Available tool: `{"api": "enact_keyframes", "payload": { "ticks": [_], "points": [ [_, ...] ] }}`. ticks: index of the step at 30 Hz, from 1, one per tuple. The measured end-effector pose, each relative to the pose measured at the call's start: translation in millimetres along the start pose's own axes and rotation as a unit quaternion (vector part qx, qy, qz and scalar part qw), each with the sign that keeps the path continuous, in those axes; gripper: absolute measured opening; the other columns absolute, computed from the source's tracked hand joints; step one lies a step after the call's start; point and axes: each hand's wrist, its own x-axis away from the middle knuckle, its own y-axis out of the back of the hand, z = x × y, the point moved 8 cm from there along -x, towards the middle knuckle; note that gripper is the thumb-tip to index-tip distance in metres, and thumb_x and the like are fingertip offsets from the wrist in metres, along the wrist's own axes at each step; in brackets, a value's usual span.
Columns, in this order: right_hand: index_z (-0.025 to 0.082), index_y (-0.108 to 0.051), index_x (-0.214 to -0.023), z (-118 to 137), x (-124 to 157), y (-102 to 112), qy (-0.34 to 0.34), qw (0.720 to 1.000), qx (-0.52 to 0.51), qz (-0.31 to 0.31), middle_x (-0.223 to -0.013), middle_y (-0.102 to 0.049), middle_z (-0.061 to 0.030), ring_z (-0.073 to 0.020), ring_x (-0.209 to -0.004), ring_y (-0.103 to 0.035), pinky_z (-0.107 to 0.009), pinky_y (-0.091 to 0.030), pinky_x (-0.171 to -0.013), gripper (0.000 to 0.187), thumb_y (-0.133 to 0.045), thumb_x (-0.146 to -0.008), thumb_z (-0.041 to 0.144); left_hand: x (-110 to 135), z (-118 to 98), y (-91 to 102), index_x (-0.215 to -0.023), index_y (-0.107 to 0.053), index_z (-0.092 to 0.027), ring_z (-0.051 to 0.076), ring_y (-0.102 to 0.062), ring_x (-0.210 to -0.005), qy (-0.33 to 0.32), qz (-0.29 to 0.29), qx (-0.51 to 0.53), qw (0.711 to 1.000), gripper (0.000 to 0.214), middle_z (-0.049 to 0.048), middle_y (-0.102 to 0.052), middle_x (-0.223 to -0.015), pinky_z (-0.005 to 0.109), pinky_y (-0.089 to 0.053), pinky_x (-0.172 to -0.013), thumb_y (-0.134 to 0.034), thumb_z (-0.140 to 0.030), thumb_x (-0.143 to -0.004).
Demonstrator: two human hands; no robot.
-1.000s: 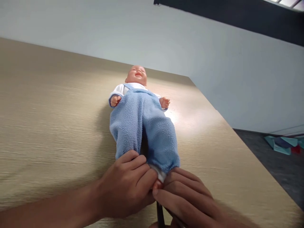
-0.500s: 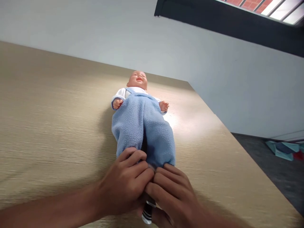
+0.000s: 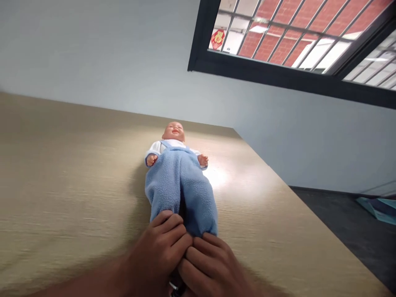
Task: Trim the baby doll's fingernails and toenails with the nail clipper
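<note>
A baby doll (image 3: 177,181) in a white shirt and blue fleece overalls lies on its back on a light wooden table (image 3: 68,185), head away from me. My left hand (image 3: 159,251) is closed around the cuff of the doll's left-side trouser leg. My right hand (image 3: 207,266) is curled over the end of the other leg, fingers pressed together. The two hands touch each other. A small dark striped item shows between them at the bottom edge; I cannot make out what it is. The doll's feet are hidden under my hands.
The table's right edge (image 3: 297,214) runs diagonally, with dark floor (image 3: 346,222) beyond it. A teal object (image 3: 379,206) lies on the floor at the far right. A grey wall and a dark-framed barred window (image 3: 293,37) stand behind the table.
The view has tilted upward, so the doll and hands sit lower in frame and the window shows. My right hand slid up over the leg's end; the white sock no longer shows.
</note>
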Motion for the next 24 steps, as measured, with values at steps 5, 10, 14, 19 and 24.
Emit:
{"api": "enact_keyframes", "payload": {
  "ticks": [5, 10, 14, 19, 24],
  "points": [
    [0.019, -0.053, -0.081, -25.6, 4.8, 24.2, -0.046, 0.986, -0.073, -0.14, -0.057, -0.049, 0.0035, -0.0119, -0.051, -0.048, -0.026, -0.039, -0.055, 0.036, -0.032, -0.107, 0.03, -7.8, -1.8, 18.8, -0.086, -0.059, -0.017, 0.023, -0.059, -0.082, -0.05, -0.02, -0.006, 0.999, 0.017, 0.0056, -0.063, -0.075, 0.04, -0.05, -0.083, -0.046, -0.026, -0.092],
    [0.018, -0.06, -0.103, -61.2, 3.5, 45.3, -0.089, 0.966, -0.111, -0.217, -0.087, -0.069, -0.0084, -0.024, -0.086, -0.069, -0.042, -0.056, -0.082, 0.026, -0.054, -0.098, 0.043, -14.2, 45.3, 49.8, -0.127, -0.056, -0.017, 0.036, -0.048, -0.13, 0.024, -0.043, -0.104, 0.993, 0.045, 0.0156, -0.057, -0.135, 0.055, -0.045, -0.105, -0.059, -0.028, -0.083],
    [0.02, -0.063, -0.098, -84.4, -2.3, 34.7, -0.164, 0.962, -0.174, -0.131, -0.114, -0.07, -0.0116, -0.021, -0.091, -0.071, -0.029, -0.059, -0.075, 0.022, -0.059, -0.094, 0.041, -13.1, 76.8, 52.8, -0.129, -0.055, -0.021, 0.034, -0.051, -0.13, 0.091, -0.023, -0.077, 0.993, 0.047, 0.0137, -0.052, -0.142, 0.054, -0.045, -0.108, -0.06, -0.033, -0.085],
    [0.02, -0.064, -0.09, -84.0, 0.0, 44.5, -0.195, 0.954, -0.178, -0.144, -0.081, -0.07, -0.0033, -0.0158, -0.061, -0.065, -0.026, -0.056, -0.061, 0.023, -0.058, -0.093, 0.041, -11.0, 57.8, 48.7, -0.112, -0.062, -0.021, 0.031, -0.062, -0.11, 0.092, -0.076, -0.035, 0.992, 0.04, 0.0113, -0.064, -0.118, 0.052, -0.051, -0.099, -0.064, -0.032, -0.074],
    [0.021, -0.069, -0.089, -81.3, 32.6, 53.8, -0.253, 0.94, -0.139, -0.183, -0.076, -0.072, -0.0027, -0.0196, -0.065, -0.069, -0.026, -0.057, -0.059, 0.028, -0.064, -0.088, 0.049, -15.9, 18.9, 48.4, -0.096, -0.062, -0.019, 0.024, -0.063, -0.086, -0.011, -0.081, 0.023, 0.996, 0.028, 0.0066, -0.067, -0.091, 0.044, -0.053, -0.089, -0.061, -0.036, -0.073]
  ]
}}
